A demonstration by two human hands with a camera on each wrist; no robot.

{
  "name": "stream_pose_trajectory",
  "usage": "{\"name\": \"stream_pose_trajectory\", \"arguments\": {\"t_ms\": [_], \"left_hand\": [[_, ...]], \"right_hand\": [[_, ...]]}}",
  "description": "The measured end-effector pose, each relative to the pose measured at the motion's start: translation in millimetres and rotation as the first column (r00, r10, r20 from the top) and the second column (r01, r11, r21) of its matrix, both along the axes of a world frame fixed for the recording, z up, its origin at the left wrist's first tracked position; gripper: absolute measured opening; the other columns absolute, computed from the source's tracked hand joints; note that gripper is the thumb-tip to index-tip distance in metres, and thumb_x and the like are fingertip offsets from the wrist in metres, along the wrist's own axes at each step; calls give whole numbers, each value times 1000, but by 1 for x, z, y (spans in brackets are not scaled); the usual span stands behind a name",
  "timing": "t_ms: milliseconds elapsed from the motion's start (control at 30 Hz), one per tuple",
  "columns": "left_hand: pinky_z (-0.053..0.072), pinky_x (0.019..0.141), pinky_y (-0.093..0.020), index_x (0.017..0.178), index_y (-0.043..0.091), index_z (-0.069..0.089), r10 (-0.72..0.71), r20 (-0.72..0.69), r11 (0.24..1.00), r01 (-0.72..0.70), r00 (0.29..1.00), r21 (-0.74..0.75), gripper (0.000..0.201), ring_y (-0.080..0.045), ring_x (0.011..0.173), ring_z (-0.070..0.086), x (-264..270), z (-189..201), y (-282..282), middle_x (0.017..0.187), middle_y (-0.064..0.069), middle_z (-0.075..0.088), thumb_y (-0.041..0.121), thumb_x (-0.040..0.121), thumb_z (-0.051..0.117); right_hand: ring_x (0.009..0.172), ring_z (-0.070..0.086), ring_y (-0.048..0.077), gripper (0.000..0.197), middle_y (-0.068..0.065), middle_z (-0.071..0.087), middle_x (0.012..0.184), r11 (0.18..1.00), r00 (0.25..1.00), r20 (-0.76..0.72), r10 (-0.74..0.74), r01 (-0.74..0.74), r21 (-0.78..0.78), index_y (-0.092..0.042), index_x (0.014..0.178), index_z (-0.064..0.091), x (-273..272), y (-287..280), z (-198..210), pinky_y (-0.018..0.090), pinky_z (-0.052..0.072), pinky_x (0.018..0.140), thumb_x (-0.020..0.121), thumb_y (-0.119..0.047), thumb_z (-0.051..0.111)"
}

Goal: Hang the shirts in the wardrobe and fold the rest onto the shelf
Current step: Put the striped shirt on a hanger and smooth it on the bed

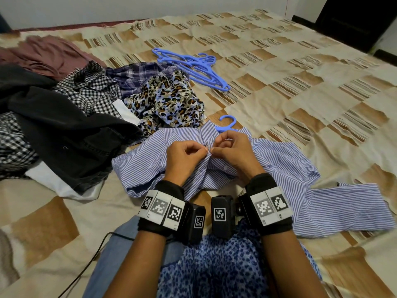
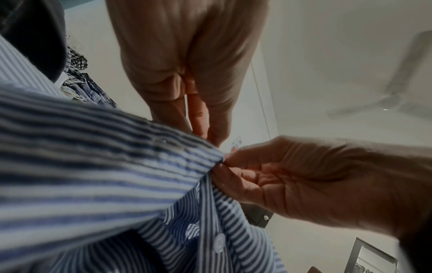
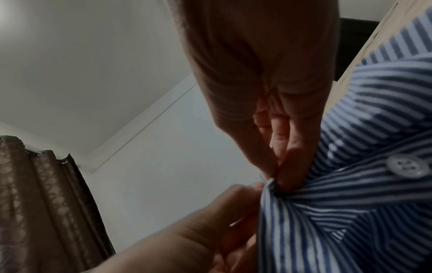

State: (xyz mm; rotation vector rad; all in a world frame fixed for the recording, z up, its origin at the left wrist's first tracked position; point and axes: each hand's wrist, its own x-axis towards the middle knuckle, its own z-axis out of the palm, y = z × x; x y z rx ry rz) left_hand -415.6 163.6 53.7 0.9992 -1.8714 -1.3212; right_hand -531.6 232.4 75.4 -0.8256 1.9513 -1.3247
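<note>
Before you, non-task items only:
- Bed (image 1: 279, 100), covered by a beige and brown patchwork spread with striped squares.
- Black cable (image 1: 86, 269), trailing over the spread at your lower left.
- White wall (image 1: 107, 7) beyond the far edge of the bed.
- Dark furniture (image 1: 354, 20) at your far right.
- Ceiling fan (image 2: 392, 96), blurred overhead.
- Brown curtain (image 3: 42, 203), hanging on rings.

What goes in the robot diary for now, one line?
striped shirt: on bed, hanger inside | left hand: pinching placket | right hand: pinching placket | step: buttoning
</note>
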Motion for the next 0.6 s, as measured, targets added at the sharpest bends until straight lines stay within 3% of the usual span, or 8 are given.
{"name": "stream_pose_trajectory", "arguments": {"t_ms": [100,200,300,367,467,600], "left_hand": [[53,67,-22,77,7,74,43,-26,999,-44,999,-22,6,-14,69,66,-1,-1,0,71,-2,70,13,79,73],[54,68,-23,76,9,73,47,-30,999,-46,998,13,6,-14,69,66,-2,-1,0,72,-2,71,14,79,73],[53,71,-22,78,10,72,-27,4,996,26,1000,82,5,-13,71,65,-1,-1,-2,74,-2,69,15,80,72],[51,74,-22,79,10,71,-128,47,983,121,991,141,2,-11,73,63,2,-1,-4,75,-1,68,12,80,72],[47,71,-21,85,7,71,-229,196,965,196,953,176,10,-12,72,58,7,-6,-7,73,-1,64,11,77,74],[40,67,-20,96,6,70,49,298,997,-62,953,35,16,-14,78,55,5,-13,-12,82,0,61,15,82,70]], "right_hand": [[70,61,19,20,13,62,78,1000,998,-60,-17,18,17,-9,80,57,-1,-2,1,19,53,61,77,8,68],[71,62,19,24,10,62,76,999,990,-136,-24,27,21,-11,76,55,-2,-3,0,20,55,62,76,9,68],[71,62,20,25,8,62,75,998,988,-146,-50,54,22,-12,74,55,-5,-2,-3,31,57,70,76,9,68],[70,62,19,25,7,61,74,995,983,-157,-93,96,9,-12,73,55,-10,-1,-5,32,57,71,76,9,67],[61,62,6,20,7,63,72,992,987,-112,-119,114,-50,-8,78,57,-15,-4,-6,20,55,62,76,9,67],[81,67,19,21,16,69,89,998,998,-26,-49,47,-48,-7,82,57,-17,-9,-11,29,56,79,79,14,60]]}}
